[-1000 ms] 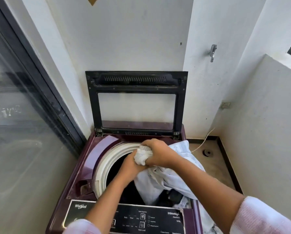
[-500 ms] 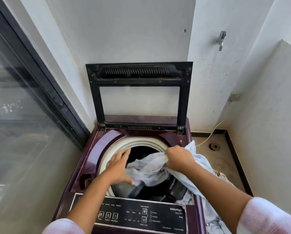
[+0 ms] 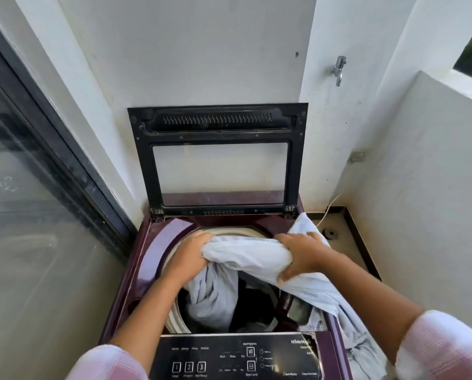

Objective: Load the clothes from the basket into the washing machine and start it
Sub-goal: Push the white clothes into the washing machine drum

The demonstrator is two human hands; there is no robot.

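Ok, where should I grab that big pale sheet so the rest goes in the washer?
Grab the pale blue-white cloth where it drapes over the right rim of the maroon top-loading washing machine, coming from above on the right. That tail hangs outside the machine, while the left hand and right hand grip the bunched middle over the opening.

Reaches forward and down with both bare forearms out of pink knitted sleeves (image 3: 446, 349). Clutches with the left hand (image 3: 189, 256), fingers curled over the top, one end of a pale bluish-white crumpled cloth garment (image 3: 246, 256). Clamps the right hand (image 3: 302, 255) on the other bunch, knuckles up, thumb low on the near side. Holds both hands level and apart.
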